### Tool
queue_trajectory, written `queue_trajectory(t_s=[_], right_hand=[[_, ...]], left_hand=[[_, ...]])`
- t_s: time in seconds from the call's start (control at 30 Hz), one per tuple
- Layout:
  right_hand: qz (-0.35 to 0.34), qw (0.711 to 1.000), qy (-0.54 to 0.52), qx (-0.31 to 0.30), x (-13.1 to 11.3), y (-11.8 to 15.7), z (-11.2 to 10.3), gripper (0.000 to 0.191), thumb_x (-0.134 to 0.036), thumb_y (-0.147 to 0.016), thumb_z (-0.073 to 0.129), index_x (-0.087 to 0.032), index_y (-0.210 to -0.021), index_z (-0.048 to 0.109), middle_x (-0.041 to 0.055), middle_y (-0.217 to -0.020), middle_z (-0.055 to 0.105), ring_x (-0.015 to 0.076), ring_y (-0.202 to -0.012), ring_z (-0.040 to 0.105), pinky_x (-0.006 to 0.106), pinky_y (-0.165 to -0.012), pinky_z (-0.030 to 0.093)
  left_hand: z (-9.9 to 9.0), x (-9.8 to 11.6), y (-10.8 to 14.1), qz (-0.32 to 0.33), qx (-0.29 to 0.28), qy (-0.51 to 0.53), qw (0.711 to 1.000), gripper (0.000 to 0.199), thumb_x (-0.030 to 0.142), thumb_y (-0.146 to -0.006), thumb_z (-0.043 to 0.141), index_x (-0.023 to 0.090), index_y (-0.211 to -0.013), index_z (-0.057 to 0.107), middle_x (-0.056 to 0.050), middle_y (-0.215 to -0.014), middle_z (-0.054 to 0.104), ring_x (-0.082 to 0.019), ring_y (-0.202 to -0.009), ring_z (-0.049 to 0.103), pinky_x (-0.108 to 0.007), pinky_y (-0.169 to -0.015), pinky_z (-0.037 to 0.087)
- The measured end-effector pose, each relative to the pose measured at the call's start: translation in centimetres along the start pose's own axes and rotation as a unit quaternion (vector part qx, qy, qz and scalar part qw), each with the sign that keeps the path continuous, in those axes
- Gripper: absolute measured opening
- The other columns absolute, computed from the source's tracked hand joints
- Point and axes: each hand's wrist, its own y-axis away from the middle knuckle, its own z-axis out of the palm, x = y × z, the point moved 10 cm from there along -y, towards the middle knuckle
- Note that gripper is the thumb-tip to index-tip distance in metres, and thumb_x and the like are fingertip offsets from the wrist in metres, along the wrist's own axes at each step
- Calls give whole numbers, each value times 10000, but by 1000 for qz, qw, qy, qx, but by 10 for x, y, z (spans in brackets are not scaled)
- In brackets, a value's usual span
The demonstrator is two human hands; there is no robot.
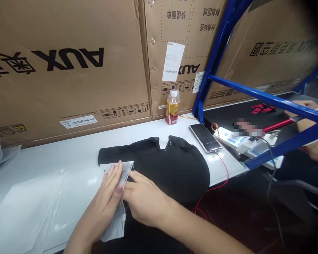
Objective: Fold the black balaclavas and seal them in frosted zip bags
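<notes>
A frosted plastic zip bag (112, 225) lies at the front edge of the white table, partly over a black padded cloth piece (172, 165). My left hand (103, 204) rests on the bag with its fingers stretched flat and close together. At the bag's right edge, along the zip strip, the curled fingers of my right hand (145, 201) grip it; their tips are partly hidden. The black piece has a rounded right end, a narrower left end and a small notch in its upper edge.
More clear bags (23, 211) lie at the left. A drink bottle (172, 107) and a phone (205, 137) on a red cable stand beyond the black piece. Large cartons (69, 84) line the back. Right of a blue metal frame (265, 98) are power strips (230, 137) and another person's hands.
</notes>
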Motion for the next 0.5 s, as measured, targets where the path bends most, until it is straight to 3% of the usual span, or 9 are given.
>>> queue_trajectory(t_s=[0.1, 0.23, 0.3, 0.33, 0.4, 0.5], right_hand=[[36, 999, -24, 23, -4, -10, -4, 356, -141, -1025, 491, -124, -1335, 666, 95, -1370, 722, 271, -1451, 512, 482, -1289, 349], [-43, 993, -96, -48, -5, 6, -26, 285, -222, -1077, 502, -177, -1254, 720, 47, -1406, 711, 270, -1517, 458, 462, -1277, 372], [-50, 993, -99, -44, 9, 19, -45, 321, -218, -1095, 487, -230, -1352, 677, 14, -1538, 616, 218, -1542, 423, 409, -1284, 355], [-43, 995, -83, -42, 17, 25, -51, 326, -244, -1090, 517, -213, -1380, 663, 24, -1564, 590, 236, -1549, 410, 428, -1292, 339], [-55, 996, -44, -56, 22, 30, -49, 355, -264, -1077, 557, -178, -1412, 639, 47, -1580, 572, 271, -1547, 410, 473, -1296, 323], [-109, 991, 8, -82, 3, 25, -25, 374, -267, -1054, 601, -128, -1400, 633, 72, -1501, 646, 289, -1490, 483, 472, -1266, 377]], left_hand=[[-11, 3, -4, 14, 17, -1, 1000, 618, 524, -1106, 236, 339, -1694, 197, 9, -1761, 207, -289, -1629, 153, -584, -1306, 169], [-17, -7, 1, 7, 2, -44, 999, 640, 544, -1095, 304, 341, -1692, 199, -4, -1748, 242, -310, -1609, 229, -595, -1291, 214], [-17, -13, 6, 6, -6, -59, 998, 667, 561, -1077, 372, 350, -1688, 208, -8, -1739, 266, -323, -1600, 253, -609, -1287, 218], [-17, -15, 8, 4, -8, -63, 998, 671, 563, -1073, 389, 355, -1686, 212, -9, -1735, 275, -329, -1598, 258, -617, -1283, 223], [-14, -19, 9, 3, -10, -72, 997, 666, 557, -1077, 380, 359, -1686, 197, -9, -1733, 278, -331, -1593, 268, -623, -1275, 245], [-10, -17, 3, 17, -15, -81, 996, 679, 566, -1078, 355, 344, -1691, 169, -12, -1736, 259, -338, -1592, 265, -616, -1271, 266]])
